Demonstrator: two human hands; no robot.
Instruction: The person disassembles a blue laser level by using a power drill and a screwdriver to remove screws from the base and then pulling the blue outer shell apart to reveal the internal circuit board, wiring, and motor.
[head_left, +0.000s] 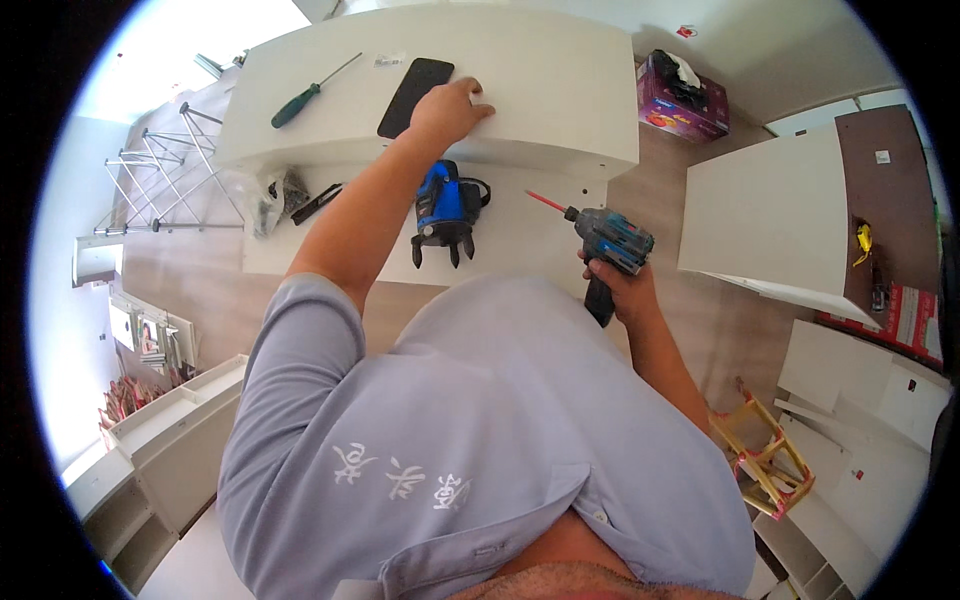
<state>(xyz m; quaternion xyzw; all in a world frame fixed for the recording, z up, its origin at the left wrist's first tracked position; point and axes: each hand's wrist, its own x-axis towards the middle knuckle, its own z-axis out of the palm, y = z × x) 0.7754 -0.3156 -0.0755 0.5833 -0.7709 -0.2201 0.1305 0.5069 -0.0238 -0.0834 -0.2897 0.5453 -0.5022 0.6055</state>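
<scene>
My right hand (628, 290) is wrapped round the handle of a blue-and-black cordless driver (615, 240); its long red bit points up and to the left. Reaching forward, my left hand (452, 110) rests over the white panel (550, 80), fingers curled in. Whatever lies between those fingertips is too small or hidden to name. Beside that hand lies a black smartphone (412, 97), partly covered by it. A blue laser level (446, 205) with black feet stands below my left forearm. Further left on the panel is a green-handled screwdriver (297, 105).
A clear plastic bag (283, 197) and a black utility knife (317, 203) lie on the lower white board. At left stands a folding metal frame (165, 170). A purple box (683, 105), a white cabinet (770, 215) and a yellow stool (765, 455) are at right.
</scene>
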